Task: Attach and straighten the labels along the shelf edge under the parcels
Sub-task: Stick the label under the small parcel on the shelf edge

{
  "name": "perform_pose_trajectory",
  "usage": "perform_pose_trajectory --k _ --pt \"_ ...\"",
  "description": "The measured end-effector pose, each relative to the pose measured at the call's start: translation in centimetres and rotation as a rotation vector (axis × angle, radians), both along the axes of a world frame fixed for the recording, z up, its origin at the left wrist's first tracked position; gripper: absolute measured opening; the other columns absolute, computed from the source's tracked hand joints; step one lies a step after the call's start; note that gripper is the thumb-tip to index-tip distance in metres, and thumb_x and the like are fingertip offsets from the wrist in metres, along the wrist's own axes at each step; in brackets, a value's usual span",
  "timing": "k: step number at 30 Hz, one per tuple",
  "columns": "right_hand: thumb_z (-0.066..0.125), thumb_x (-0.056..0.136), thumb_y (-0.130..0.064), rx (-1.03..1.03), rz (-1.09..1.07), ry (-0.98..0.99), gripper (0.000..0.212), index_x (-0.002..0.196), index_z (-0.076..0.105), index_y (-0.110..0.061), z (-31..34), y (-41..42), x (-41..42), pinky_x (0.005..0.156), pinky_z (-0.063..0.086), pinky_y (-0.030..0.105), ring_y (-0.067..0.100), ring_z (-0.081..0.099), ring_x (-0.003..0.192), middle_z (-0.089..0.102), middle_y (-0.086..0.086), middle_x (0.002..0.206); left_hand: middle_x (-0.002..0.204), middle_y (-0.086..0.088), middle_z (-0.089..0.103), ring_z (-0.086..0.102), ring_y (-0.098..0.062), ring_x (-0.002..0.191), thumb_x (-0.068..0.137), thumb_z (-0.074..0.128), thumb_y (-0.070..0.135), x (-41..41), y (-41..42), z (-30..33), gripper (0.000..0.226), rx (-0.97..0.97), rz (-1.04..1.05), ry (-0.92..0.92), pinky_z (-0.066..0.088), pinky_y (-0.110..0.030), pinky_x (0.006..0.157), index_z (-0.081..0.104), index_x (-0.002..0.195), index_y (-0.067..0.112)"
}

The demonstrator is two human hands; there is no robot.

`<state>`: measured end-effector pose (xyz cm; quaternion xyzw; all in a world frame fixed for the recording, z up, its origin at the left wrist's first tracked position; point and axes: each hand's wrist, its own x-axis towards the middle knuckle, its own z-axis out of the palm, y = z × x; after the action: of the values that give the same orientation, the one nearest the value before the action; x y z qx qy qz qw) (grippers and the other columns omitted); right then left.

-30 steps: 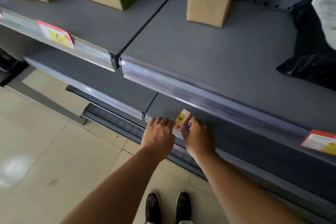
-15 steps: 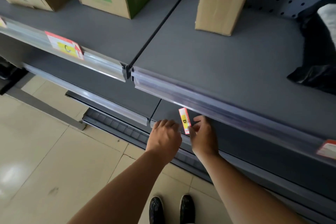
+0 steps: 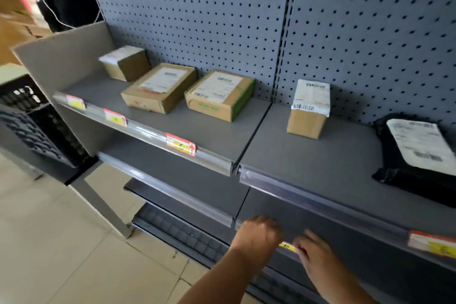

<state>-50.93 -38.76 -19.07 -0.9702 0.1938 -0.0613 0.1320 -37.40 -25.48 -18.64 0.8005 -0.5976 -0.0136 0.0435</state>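
Note:
A small red-and-yellow label marked "D" [image 3: 287, 245] lies level along the clear strip of the lower shelf edge [image 3: 172, 192]. My left hand [image 3: 256, 237] curls over its left end. The fingertips of my right hand [image 3: 313, 250] pinch its right end. Both hands hide most of the label. On the upper shelf edge [image 3: 320, 195] sit three labels on the left [image 3: 75, 102] [image 3: 115, 118] [image 3: 180, 144] and one at the far right [image 3: 431, 243]. Above it stand cardboard parcels [image 3: 159, 87] [image 3: 219, 95] [image 3: 309, 108] and a black bag parcel [image 3: 417, 153].
A grey pegboard back wall [image 3: 197, 20] rises behind the shelves. A black plastic crate [image 3: 29, 116] stands left of the shelf's end panel. Beige floor tiles [image 3: 61, 242] lie below, with a ribbed base grille [image 3: 185, 232] under the lowest shelf.
My head has lifted, so the whole upper shelf and pegboard now show. The "D" label has turned from upright to level along the lower strip, with a hand at each end.

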Motion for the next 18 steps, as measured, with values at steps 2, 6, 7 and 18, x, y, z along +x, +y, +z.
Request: perform_pose_trajectory --k 2,6,7,18 --pt "0.1 0.042 -0.016 0.005 -0.024 0.007 0.048 0.057 0.056 -0.029 1.4 0.6 -0.5 0.037 0.032 0.023 0.011 0.058 0.047 0.059 -0.006 0.069 0.071 0.01 0.06 0.06 -0.01 0.066 0.062 0.076 0.036 -0.4 0.7 0.8 0.017 -0.033 -0.047 -0.008 0.048 -0.02 0.054 0.064 0.07 0.027" --pt "0.09 0.066 -0.026 -0.039 0.026 -0.005 0.037 0.068 0.054 -0.026 3.3 1.4 -1.9 0.049 0.024 0.022 0.012 0.057 0.051 0.052 -0.005 0.078 0.074 0.011 0.058 0.061 -0.01 0.066 0.066 0.078 0.041 -1.2 2.0 2.0 0.021 -0.088 -0.07 -0.021 0.05 -0.02 0.053 0.064 0.075 0.029" --pt "0.081 0.079 -0.028 -0.01 0.031 -0.024 0.028 0.076 0.054 -0.025 3.8 1.6 -2.3 0.053 0.027 0.024 0.015 0.061 0.06 0.051 -0.004 0.087 0.074 0.01 0.057 0.061 -0.011 0.066 0.067 0.079 0.039 -1.5 2.2 2.3 0.021 -0.094 -0.069 -0.042 0.05 -0.021 0.052 0.062 0.074 0.028" --pt "0.05 0.103 -0.023 0.098 0.204 -0.097 0.012 0.099 0.062 -0.025 11.5 3.3 -3.3 0.076 0.05 0.029 0.009 0.056 0.086 0.058 -0.009 0.097 0.096 0.0 0.062 0.062 -0.022 0.082 0.091 0.059 0.021 -1.4 4.8 11.5 0.009 -0.23 -0.048 0.043 0.052 -0.036 0.065 0.068 0.093 0.02"
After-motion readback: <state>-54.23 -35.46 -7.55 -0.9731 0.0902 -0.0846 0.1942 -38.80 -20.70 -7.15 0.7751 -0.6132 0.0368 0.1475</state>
